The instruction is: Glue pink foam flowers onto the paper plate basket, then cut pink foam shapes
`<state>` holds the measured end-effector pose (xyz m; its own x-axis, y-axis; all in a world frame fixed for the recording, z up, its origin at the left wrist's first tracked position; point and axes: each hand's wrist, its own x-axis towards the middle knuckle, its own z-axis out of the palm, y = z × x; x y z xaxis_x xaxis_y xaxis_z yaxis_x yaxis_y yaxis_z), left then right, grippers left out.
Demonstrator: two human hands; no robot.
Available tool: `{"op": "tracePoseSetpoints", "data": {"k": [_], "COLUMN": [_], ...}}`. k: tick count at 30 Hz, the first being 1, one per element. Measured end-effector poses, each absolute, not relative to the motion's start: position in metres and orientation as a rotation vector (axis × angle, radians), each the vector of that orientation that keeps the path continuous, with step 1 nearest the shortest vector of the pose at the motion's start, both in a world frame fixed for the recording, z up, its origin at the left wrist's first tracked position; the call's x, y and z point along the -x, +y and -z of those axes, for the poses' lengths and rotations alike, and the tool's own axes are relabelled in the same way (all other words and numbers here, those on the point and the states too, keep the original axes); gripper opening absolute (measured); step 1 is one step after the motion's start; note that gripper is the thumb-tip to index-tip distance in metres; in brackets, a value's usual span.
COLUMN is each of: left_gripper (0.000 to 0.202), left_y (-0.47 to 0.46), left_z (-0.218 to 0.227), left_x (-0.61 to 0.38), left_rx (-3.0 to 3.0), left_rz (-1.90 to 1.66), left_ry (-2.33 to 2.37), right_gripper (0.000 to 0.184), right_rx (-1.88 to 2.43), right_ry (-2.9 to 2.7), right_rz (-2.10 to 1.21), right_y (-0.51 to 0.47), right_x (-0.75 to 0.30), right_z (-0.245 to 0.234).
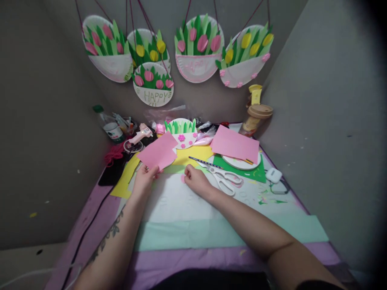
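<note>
My left hand (144, 177) pinches the near edge of a pink paper sheet (159, 153) and holds it tilted above the yellow paper (193, 155). My right hand (196, 180) rests on the white sheet (178, 201) with its fingers curled around a small pink paper piece (183, 179). White scissors (225, 179) lie just right of my right hand, next to a dark striped pencil (201, 162).
A second pink sheet (235, 144) covers a paper plate on green paper (256, 174). A half-made plate basket (183, 133), a pink glue gun (140, 135), a jar (113, 129) and red yarn (114, 154) stand behind. Finished tulip plates (198, 48) hang on the wall.
</note>
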<state>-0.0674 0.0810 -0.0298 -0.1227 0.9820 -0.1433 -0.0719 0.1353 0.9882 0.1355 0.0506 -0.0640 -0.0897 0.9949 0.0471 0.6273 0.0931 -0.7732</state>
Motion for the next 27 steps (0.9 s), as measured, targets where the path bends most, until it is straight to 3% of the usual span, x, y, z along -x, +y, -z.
{"op": "tracePoseSetpoints", "data": {"k": [7,9,13,20,27], "left_gripper": [0.042,0.040,0.034,0.047,0.029], "left_y": [0.076,0.074,0.069,0.061,0.067], "left_z": [0.049,0.052,0.053,0.045,0.046], "left_x": [0.063,0.064,0.063,0.054,0.066], "left_rx": [-0.991,-1.025,-1.105,-1.117,-1.167], "left_rz": [-1.136,-1.119,-1.076,-0.957,-1.091], "left_ry": [1.281,1.266,1.227,1.170,1.334], "right_gripper": [0.009,0.006,0.023,0.028,0.020], "right_rx": [1.707,1.672,1.470,1.312,1.439], "right_ry": [-1.968,-1.863,-1.467,-1.403,-1.468], "right_rz": [-0.662,-0.725,-0.958,-1.084,-0.884], "right_y": [0.046,0.046,0.051,0.052,0.049], "right_x": [-0.137,-0.139,-0.143,-0.138,-0.165], "right_z": [0.064,0.066,0.066,0.062,0.039]}}
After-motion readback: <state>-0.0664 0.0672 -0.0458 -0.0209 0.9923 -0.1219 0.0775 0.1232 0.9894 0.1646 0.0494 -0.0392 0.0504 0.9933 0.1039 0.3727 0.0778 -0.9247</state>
